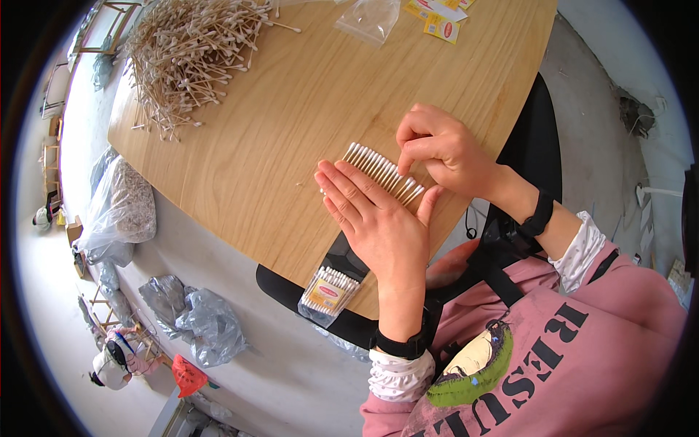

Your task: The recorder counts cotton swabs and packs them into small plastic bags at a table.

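A neat row of cotton swabs [380, 170] lies side by side on the wooden table [277, 153], white tips showing. My left hand [375, 218] rests flat across the row, fingers stretched out and thumb at its right end. It covers the lower part of the swabs. At the tips, my right hand [444, 153] has its fingers curled, and one fingertip touches the row. Whether a swab is between those fingers is hidden. A large loose heap of cotton swabs [193, 62] covers the table's far left.
A clear bag packed with cotton swabs and a yellow label [328, 291] sits by the table's near edge. An empty clear bag [370, 20] and yellow-red cards [441, 28] lie at the far side. Plastic sacks [211, 324] stand on the floor; another person [116, 357] is at lower left.
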Tool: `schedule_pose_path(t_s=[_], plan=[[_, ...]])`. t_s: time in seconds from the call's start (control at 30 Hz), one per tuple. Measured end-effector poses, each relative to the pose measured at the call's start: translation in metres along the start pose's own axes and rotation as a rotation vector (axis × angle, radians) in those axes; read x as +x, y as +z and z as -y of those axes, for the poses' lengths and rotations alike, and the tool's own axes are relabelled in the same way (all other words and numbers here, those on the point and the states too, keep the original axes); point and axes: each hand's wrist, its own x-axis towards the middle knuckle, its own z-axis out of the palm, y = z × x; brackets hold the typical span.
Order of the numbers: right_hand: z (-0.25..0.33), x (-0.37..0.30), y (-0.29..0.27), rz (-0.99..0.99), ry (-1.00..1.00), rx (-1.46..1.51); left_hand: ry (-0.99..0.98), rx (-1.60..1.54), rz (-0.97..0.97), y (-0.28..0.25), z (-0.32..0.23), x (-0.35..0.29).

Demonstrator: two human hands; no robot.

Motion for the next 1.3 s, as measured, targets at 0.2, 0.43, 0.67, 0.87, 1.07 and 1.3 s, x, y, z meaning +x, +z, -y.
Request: schedule_pose_path(t_s=[0.2, 0.43, 0.67, 0.87, 1.07, 1.3], plan=[[-0.0009, 0.0002, -0.0007, 0.019, -0.020, -0.017, -0.002, 0.005, 0.001, -0.0006, 0.0001, -0.0002], [0.0008, 0.0014, 0.0013, -0.019, 0.015, 0.009, 0.000, -0.012, -0.004, -0.0014, -0.0003, 0.0002], [-0.0001, 0.0018, 0.0000, 0.041, 0.001, -0.018, -0.008, -0.010, 0.001, -0.0014, -0.0001, 0.0002], [0.0019, 0.0031, 0.0032, -0.034, 0.021, -0.028, -0.004, -0.029, -0.002, -0.0026, -0.0003, 0.0002], [0.0031, 0.0045, 0.0022, -0.009, 0.012, -0.058, -0.003, -0.025, -0.006, -0.0013, 0.0005, 0.0000], [0.0022, 0.0050, 0.0040, -0.025, -0.009, -0.091, -0.005, -0.010, 0.002, -0.0015, 0.0001, 0.0006]])
